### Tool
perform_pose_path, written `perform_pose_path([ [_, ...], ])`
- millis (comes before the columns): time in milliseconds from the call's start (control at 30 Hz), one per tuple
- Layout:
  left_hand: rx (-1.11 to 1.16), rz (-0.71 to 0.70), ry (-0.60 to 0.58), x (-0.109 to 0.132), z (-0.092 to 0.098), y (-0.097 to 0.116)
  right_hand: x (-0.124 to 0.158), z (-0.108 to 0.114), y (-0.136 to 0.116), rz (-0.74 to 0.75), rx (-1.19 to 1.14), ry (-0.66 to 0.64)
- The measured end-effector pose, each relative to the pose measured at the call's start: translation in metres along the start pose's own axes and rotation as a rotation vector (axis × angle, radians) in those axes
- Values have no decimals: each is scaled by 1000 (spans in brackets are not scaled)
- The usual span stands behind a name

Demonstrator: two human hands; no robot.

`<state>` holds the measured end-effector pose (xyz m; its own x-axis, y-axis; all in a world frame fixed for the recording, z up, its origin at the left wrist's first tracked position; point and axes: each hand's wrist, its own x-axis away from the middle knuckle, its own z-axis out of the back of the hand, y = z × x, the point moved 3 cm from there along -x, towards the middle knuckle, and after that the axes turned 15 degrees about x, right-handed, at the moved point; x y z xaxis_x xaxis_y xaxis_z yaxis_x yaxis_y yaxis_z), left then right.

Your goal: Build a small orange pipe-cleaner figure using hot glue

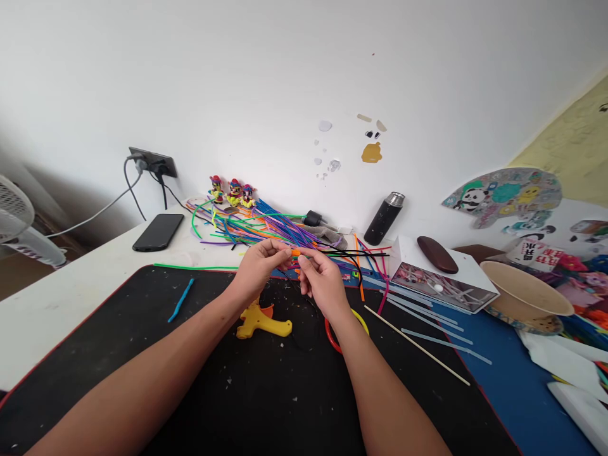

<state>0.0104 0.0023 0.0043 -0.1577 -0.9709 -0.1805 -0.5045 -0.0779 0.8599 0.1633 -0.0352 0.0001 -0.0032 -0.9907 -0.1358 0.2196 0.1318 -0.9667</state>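
Note:
My left hand point(260, 265) and my right hand point(323, 278) meet above the black mat point(142, 354), fingers pinched together on a small orange pipe-cleaner piece point(296, 253). A thin black pipe cleaner point(354, 261) trails from my right hand toward the right. A yellow glue gun point(263, 323) lies on the mat just below my hands. Red and yellow rings point(332, 335) sit under my right wrist. A heap of coloured pipe cleaners point(256, 225) lies behind my hands.
A black phone point(158, 232), a wall socket with cables point(152, 163), three small figurines point(232, 190), a black flask point(384, 218), a white box of sticks point(441, 278), clear glue sticks point(427, 316), a wooden skewer point(418, 345), a paper bowl point(522, 288), a fan point(19, 221).

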Motion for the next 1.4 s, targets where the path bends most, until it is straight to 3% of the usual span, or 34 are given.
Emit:
perform_pose_path([
  [800,-56,-47,48,-5,8,-1,1,-1,5,19,111,-61],
  [1100,36,-32,116,-8,13,0,3,-4,1,-7,116,-91],
  [1400,98,48,26,-2,5,-7,0,1,1,-78,-68,5],
])
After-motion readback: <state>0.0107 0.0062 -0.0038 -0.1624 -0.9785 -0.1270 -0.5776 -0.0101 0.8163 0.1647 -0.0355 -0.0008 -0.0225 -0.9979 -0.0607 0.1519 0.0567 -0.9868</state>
